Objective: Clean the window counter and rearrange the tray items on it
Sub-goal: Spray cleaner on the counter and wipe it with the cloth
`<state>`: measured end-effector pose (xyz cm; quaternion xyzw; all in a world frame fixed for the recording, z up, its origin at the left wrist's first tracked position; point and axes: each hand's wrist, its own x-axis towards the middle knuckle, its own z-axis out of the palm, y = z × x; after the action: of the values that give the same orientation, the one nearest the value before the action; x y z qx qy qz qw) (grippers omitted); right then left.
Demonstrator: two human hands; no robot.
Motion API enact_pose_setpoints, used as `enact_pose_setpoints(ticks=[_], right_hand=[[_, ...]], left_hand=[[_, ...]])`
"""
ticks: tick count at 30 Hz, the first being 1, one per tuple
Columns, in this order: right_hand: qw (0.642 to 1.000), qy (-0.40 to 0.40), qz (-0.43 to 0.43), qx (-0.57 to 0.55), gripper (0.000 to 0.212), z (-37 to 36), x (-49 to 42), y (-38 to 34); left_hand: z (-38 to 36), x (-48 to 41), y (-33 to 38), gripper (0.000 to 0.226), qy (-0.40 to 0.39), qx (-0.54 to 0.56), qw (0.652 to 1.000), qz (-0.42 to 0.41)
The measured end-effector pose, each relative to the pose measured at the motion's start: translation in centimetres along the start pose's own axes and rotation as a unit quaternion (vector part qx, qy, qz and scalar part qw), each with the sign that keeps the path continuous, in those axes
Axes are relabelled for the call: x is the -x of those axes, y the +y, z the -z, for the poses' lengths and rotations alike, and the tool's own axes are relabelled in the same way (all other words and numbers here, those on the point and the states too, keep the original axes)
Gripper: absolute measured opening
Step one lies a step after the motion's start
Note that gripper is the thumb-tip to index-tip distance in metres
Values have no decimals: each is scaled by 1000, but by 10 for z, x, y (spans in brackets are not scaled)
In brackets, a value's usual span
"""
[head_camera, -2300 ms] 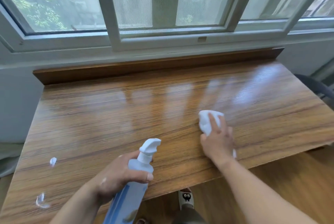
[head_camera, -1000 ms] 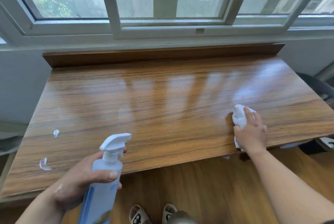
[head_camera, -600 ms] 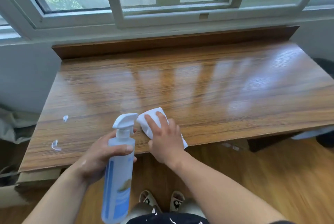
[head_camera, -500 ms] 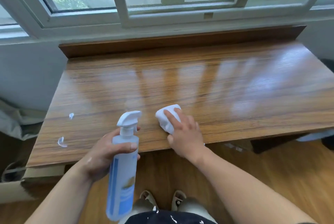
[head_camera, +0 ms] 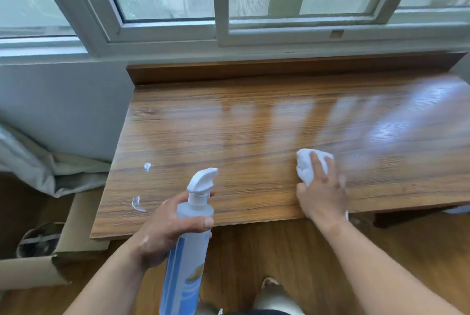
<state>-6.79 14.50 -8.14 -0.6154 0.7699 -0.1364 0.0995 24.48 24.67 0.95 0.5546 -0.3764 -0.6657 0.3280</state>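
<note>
Wood-grain counter (head_camera: 254,131) under the window, with two white smears (head_camera: 147,166) near its left edge; no tray in view. Blue-white bottle (head_camera: 188,251) gripped at the neck by the left hand (head_camera: 165,228), fingers curled round it, poised off the front edge, likely ready for spraying. White cloth (head_camera: 309,167), wadded, pressed to the counter under the right hand (head_camera: 321,197), fingers nearly straight, evidently for wiping.

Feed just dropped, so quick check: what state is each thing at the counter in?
Spray bottle: roughly upright, gripped by the left hand over the front edge of the counter.
White cloth: bunched, pressed on the counter under the right hand.
White spots: two, unwiped, near the counter's left end.
</note>
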Motion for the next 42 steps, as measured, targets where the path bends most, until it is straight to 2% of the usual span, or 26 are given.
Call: enact_pose_setpoints(ticks=[4, 6, 10, 12, 15, 18, 21, 25, 27, 30, 32, 34, 36, 42], right_hand=[[991, -22, 129, -5, 84, -47, 64, -114], [985, -34, 167, 0, 86, -60, 80, -151], [977, -66, 203, -17, 83, -59, 74, -148], [982, -59, 177, -16, 81, -50, 60, -119], [998, -29, 60, -12, 79, -27, 30, -63], [1000, -19, 3, -9, 81, -9, 17, -36], [1000, -5, 4, -2, 79, -14, 22, -45], [999, -3, 29, -12, 78, -32, 45, -93], [997, -9, 71, -17, 78, -47, 63, -131], [987, -22, 155, -24, 79, -71, 90, -187], [980, -28, 197, -13, 80, -76, 97, -205], [977, -41, 211, -8, 81, -72, 92, -200], [981, -37, 191, -9, 81, -65, 78, -175], [1000, -5, 18, -19, 81, -34, 18, -83]], left_hand=[[40, 9, -3, 79, -5, 36, 999, 9], [58, 14, -4, 85, -10, 34, 999, 14], [92, 24, -6, 77, -28, 42, 999, 16], [105, 27, -8, 77, -30, 44, 999, 12], [122, 32, -13, 87, -29, 34, 999, 1], [133, 36, -19, 95, -20, 39, 999, -9], [138, 40, -27, 92, -27, 58, 998, -5], [151, 49, -34, 88, -19, 61, 998, 9], [159, 56, -35, 85, -10, 57, 998, 15], [171, 65, -36, 94, 2, 57, 998, 32], [178, 69, -36, 98, 5, 57, 997, 43], [184, 70, -34, 93, -3, 49, 997, 53], [187, 70, -31, 80, -13, 27, 998, 62], [191, 74, -34, 66, 2, -49, 996, 78]])
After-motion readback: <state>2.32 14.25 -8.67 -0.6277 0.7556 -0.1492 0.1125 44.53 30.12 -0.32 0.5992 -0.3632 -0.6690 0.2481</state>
